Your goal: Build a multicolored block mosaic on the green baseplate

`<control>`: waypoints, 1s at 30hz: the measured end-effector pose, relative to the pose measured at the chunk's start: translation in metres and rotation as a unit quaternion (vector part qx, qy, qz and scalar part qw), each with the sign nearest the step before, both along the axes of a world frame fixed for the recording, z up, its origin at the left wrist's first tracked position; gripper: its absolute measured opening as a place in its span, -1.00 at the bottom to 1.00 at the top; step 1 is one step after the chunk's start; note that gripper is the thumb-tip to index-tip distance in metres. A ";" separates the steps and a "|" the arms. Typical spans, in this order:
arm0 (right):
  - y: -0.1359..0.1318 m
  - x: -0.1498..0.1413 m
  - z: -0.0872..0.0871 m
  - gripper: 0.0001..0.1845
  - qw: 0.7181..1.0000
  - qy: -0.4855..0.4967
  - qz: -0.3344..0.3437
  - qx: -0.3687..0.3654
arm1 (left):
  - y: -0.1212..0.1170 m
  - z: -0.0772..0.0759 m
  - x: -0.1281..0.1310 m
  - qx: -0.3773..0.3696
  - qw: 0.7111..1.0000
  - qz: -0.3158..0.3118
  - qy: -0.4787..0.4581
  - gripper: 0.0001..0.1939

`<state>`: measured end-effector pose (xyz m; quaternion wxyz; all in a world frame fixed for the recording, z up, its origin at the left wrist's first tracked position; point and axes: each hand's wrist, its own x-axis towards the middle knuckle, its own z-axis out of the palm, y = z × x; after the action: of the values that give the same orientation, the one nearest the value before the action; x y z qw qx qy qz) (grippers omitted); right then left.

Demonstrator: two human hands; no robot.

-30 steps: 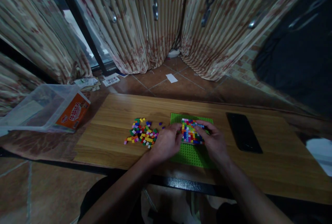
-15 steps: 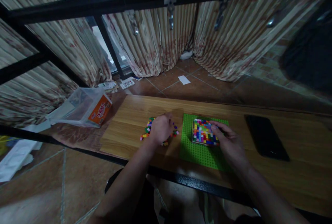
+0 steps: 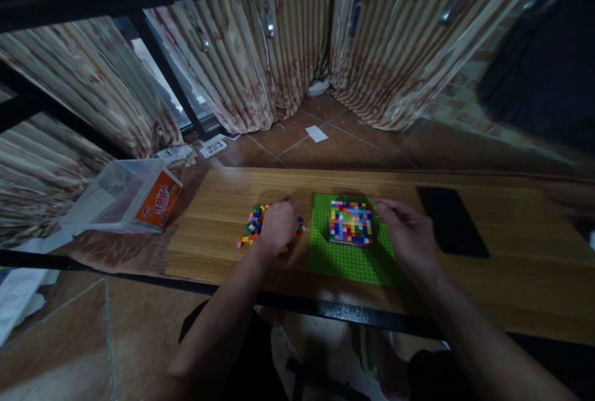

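A green baseplate (image 3: 346, 258) lies on the wooden table (image 3: 511, 283). On it stands a square block of many-coloured small bricks (image 3: 351, 222). Left of the plate is a pile of loose coloured bricks (image 3: 253, 227). My left hand (image 3: 277, 227) rests palm down on that pile, its fingers curled over the bricks; what they hold is hidden. My right hand (image 3: 406, 233) lies at the right side of the brick block, fingers loosely bent beside it and touching the plate, with nothing seen in them.
A black phone (image 3: 450, 221) lies flat right of the plate. A clear plastic box with an orange label (image 3: 134, 193) sits at the table's left end. Black metal bars cross overhead. Curtains (image 3: 260, 54) hang behind, above a tiled floor with papers.
My left hand has left the brick block and gone left onto the loose pile. My right hand has slid off the block's top to its right side. The view has shifted.
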<state>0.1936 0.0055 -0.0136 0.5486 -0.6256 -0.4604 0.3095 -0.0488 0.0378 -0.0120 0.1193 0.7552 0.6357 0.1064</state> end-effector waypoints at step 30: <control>-0.023 -0.011 0.015 -0.84 0.968 -0.192 0.143 0.074 | -0.041 0.019 0.054 -0.091 0.847 -0.030 -0.523 -0.82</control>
<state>0.1822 -0.0178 0.0012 0.4448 -0.5583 -0.6636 0.2240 0.0050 -0.0031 0.0074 0.5054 0.5921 0.4631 0.4236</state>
